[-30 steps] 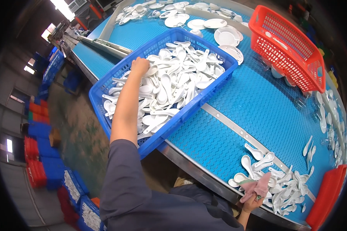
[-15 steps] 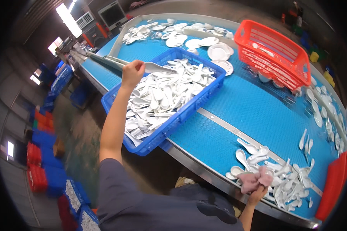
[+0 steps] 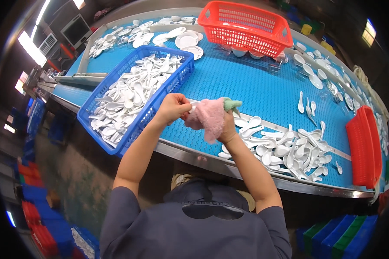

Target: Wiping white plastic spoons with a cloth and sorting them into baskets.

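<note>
In front of me, over the belt's near edge, both hands meet. My left hand (image 3: pixel 173 108) pinches a white spoon (image 3: pixel 194 105), of which only a small part shows; the rest is hidden in a pink cloth (image 3: pixel 207 118). My right hand (image 3: pixel 227 129) is closed round that cloth, and a green piece of cloth (image 3: pixel 232 104) sticks out at its far side. Left of my hands, a blue basket (image 3: pixel 153 108) is heaped with white spoons (image 3: pixel 129 93). A loose pile of white spoons (image 3: pixel 285 149) lies on the blue belt to the right.
A red basket (image 3: pixel 250 36) stands at the back of the blue belt (image 3: pixel 246 84), near stacked white plates (image 3: pixel 186 39). Another red basket (image 3: pixel 364 149) sits at the right end. The metal edge (image 3: pixel 203 162) runs along my side. More spoons and dishes lie along the far rail.
My left hand has moved from above the blue basket to in front of me. My right hand has left the spoon pile with the cloth and met it. The view has turned right.
</note>
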{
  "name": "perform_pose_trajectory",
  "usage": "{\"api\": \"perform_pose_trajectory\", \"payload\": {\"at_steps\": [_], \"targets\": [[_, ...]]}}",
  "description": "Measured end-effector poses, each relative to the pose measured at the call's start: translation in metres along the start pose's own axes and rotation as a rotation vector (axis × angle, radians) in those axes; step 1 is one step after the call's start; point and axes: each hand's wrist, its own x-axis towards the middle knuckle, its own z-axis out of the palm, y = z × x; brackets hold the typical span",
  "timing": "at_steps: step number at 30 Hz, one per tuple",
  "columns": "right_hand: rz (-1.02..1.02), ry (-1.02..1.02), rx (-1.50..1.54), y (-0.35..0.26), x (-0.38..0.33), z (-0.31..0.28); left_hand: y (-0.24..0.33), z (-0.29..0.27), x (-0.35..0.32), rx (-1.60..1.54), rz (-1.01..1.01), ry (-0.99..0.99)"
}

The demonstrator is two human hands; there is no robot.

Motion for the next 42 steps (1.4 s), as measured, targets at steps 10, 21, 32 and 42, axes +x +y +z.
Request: {"api": "perform_pose_trajectory", "payload": {"at_steps": [10, 21, 32, 42], "targets": [[-0.117, 0.156, -0.104, 0.023, 0.016, -0.167, 0.021, -0.103, -0.032, 0.198, 0.175, 0.381], [0.597, -0.523, -1.086, -0.228, -0.088, -0.367, -0.032, -0.266, -0.096, 1.05, -0.106, 0.972], [0.734, -0.199, -1.227, -0.229, -0.141, -0.296, -0.038, -0.268, -0.076, 1.032, -0.144, 0.851], [0.761, -0.195, -1.206, -0.211, -0.155, -0.298, -0.055, -0.241, -0.058, 1.132, -0.251, 0.153]]}}
